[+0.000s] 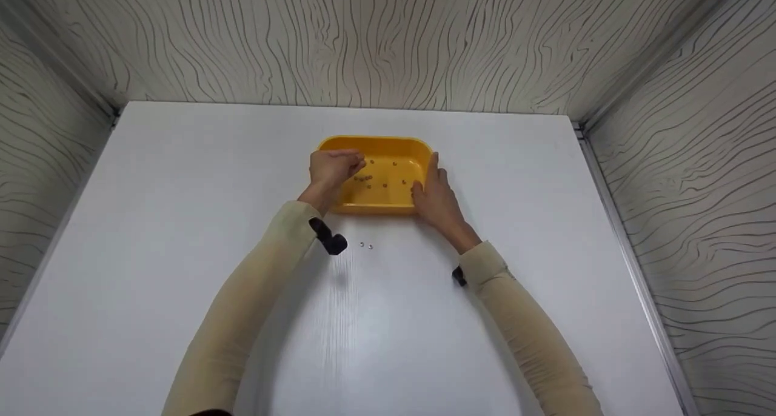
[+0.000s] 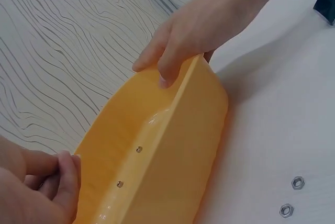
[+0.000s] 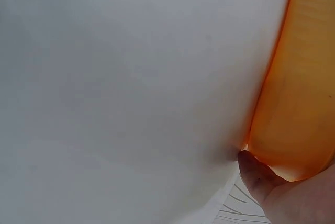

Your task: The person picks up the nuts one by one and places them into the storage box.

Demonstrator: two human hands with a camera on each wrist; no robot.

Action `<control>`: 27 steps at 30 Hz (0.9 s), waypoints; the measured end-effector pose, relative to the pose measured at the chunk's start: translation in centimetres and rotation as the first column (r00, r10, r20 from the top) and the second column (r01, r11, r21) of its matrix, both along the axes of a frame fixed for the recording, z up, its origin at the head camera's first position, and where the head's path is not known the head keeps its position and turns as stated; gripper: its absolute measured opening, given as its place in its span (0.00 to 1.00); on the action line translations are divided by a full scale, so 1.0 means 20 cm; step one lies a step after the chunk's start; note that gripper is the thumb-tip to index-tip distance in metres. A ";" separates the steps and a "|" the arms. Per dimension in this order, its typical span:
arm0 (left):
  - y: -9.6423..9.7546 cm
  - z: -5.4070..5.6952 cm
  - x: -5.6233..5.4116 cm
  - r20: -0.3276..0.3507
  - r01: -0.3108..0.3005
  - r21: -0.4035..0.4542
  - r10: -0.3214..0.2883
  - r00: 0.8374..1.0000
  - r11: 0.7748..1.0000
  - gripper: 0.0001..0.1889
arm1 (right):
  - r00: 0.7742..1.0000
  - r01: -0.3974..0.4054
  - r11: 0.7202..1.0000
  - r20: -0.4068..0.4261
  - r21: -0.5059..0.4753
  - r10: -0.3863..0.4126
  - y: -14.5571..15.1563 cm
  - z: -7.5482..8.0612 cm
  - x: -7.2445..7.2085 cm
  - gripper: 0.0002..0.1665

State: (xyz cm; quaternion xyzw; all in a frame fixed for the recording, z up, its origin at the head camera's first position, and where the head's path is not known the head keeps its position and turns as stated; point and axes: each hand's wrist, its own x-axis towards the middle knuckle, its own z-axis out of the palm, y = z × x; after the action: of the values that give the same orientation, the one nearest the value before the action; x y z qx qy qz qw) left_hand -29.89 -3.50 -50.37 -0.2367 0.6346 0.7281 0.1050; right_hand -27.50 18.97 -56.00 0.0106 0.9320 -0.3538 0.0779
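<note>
A yellow plastic tray [image 1: 376, 210] stands on the white table with several small metal hex nuts [image 1: 384, 185] scattered on its floor. My right hand [image 1: 439, 201] grips the tray's right wall, thumb inside the rim and fingers outside. Over the tray's left side is my left hand [image 1: 333, 167], its fingers curled in with the thumb against them. In the left wrist view no object shows between those fingers; the inside of the palm is hidden. Two more nuts lie on the table in front of the tray, one hex nut [image 2: 297, 183] just beside the other [image 2: 286, 210].
The white table [image 1: 515, 179] extends around the tray on all sides. A wood-grain patterned wall [image 1: 364, 46] rises behind its far edge, with another patterned panel [image 1: 709, 161] to the right. Black straps with small cameras sit at both wrists.
</note>
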 end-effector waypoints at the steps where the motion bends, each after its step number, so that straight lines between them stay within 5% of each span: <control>1: 0.00 0.00 0.00 0.004 -0.002 -0.003 0.002 1.000 1.000 0.12 | 1.000 -0.001 1.000 0.002 -0.001 0.001 0.00 0.00 0.00 0.49; 12: -0.04 0.03 -0.01 -0.028 -0.064 0.101 0.068 0.997 0.993 0.10 | 1.000 -0.005 1.000 -0.010 -0.016 0.005 0.01 0.00 0.00 0.49; 20: -0.09 0.08 0.11 -0.142 0.047 0.054 -0.039 0.989 0.997 0.13 | 1.000 -0.004 1.000 -0.014 -0.020 0.004 0.01 0.00 0.01 0.49; 24: -0.10 0.08 0.19 -0.257 0.182 -0.034 -0.184 0.949 0.983 0.12 | 1.000 -0.005 1.000 -0.010 -0.010 0.005 0.01 0.00 0.01 0.49; 27: -0.10 0.07 0.25 -0.331 0.264 -0.231 -0.331 0.884 0.936 0.09 | 1.000 -0.004 1.000 -0.007 -0.001 0.004 0.00 0.01 0.00 0.49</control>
State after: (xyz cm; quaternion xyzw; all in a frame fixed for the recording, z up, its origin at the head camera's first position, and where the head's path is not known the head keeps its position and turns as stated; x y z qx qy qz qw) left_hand -24.92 -5.46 -48.93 -0.0054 0.7348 0.6742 0.0744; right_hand -27.40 19.04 -55.82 0.0074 0.9321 -0.3543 0.0753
